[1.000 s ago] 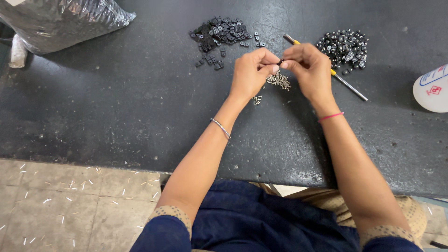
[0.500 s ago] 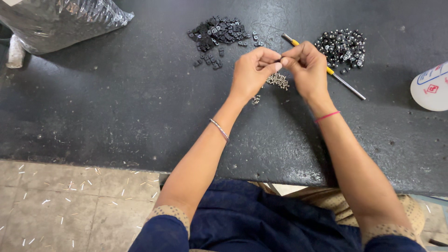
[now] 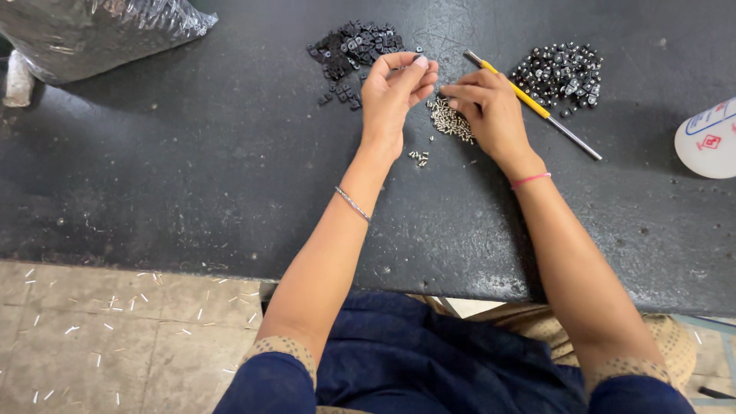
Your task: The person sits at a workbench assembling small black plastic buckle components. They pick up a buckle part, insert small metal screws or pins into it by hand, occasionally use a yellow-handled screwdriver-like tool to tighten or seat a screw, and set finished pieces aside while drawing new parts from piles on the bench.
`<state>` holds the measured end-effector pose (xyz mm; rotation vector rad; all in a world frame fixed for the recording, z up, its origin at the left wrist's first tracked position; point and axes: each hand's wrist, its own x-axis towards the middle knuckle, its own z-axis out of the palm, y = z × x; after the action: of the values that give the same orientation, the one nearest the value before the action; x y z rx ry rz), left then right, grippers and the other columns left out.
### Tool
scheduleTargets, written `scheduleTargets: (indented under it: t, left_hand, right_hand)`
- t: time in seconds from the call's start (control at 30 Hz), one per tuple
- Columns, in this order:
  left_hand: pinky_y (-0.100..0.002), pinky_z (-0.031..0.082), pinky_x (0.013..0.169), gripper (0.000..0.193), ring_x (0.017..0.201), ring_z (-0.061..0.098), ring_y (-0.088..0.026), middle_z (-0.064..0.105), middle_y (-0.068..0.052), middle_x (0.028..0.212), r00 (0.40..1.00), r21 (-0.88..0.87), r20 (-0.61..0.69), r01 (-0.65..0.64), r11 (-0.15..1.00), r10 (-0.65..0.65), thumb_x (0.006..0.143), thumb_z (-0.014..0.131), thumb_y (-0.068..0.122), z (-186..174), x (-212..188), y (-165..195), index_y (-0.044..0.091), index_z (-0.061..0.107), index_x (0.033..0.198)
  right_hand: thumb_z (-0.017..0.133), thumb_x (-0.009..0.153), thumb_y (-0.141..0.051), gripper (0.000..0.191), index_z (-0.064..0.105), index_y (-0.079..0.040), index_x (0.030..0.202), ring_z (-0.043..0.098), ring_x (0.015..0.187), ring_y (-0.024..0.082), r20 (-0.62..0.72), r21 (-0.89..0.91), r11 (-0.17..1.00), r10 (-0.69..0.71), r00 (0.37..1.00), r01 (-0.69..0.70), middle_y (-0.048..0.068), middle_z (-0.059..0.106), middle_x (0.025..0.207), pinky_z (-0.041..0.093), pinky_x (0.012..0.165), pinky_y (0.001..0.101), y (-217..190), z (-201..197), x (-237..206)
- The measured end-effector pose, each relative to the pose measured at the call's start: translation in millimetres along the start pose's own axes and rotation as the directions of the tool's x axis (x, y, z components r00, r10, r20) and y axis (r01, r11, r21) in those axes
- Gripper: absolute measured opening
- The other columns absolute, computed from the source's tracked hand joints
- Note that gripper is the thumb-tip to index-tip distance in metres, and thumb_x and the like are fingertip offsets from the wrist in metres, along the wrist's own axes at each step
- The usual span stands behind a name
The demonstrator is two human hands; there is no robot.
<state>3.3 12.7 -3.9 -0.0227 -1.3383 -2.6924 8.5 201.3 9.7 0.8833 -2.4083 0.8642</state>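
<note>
A small heap of silver screws lies on a dark worktable, directly beneath the fingertips of the right hand, whose fingers curl down onto the heap's right edge; whether they have pinched a screw cannot be told. The left hand is raised just left of the heap, thumb and fingertips pressed together around something too small to make out. A few stray screws sit near the left wrist. Beyond the left hand lies a pile of black parts; right of the right hand, a yellow-handled screwdriver lies at a slant beside a pile of black-and-silver parts. A white container and a clear plastic bag occupy the table's edges.
</note>
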Motion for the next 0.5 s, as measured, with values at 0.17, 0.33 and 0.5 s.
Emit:
scheduleTargets:
  t: [0.17, 0.33, 0.5]
  left_hand:
    - [-0.028, 0.06, 0.08, 0.02, 0.088, 0.072, -0.014, 0.076, -0.011, 0.101, 1.0, 0.055, -0.009, 0.016, 0.998, -0.015, 0.096, 0.072, 0.013, 2, -1, -2, 0.002, 0.062, 0.11]
    - [-0.027, 0.06, 0.08, 0.016, 0.089, 0.071, -0.013, 0.076, -0.011, 0.1, 1.0, 0.067, 0.023, -0.02, 0.998, 0.019, 0.097, 0.071, 0.009, -1, -2, -6, 0.001, 0.065, 0.109]
    - [-0.026, 0.06, 0.08, 0.019, 0.09, 0.071, -0.012, 0.076, -0.01, 0.101, 0.996, 0.133, 0.076, -0.055, 0.99, 0.045, 0.096, 0.071, 0.006, -4, -2, -13, 0.0, 0.067, 0.113]
  right_hand:
    - [0.079, 0.089, -0.003, 0.018, 0.081, -0.011, 0.105, 0.063, 0.097, 0.03, 0.014, -0.043, 0.999, -0.008, 1.0, 0.009, 0.007, 0.071, 0.103, 0.05, 0.087, 0.0408, -5, -3, 1]
    - [0.079, 0.088, -0.004, 0.016, 0.078, -0.007, 0.104, 0.065, 0.091, 0.029, 0.03, 0.03, 0.998, 0.061, 0.998, -0.062, 0.009, 0.067, 0.096, 0.052, 0.081, 0.0399, -10, -11, 0]
    - [0.079, 0.089, -0.004, 0.014, 0.075, -0.005, 0.102, 0.063, 0.083, 0.028, 0.086, 0.012, 0.994, 0.11, 0.99, -0.111, 0.01, 0.063, 0.09, 0.051, 0.075, 0.0387, -11, -17, -1]
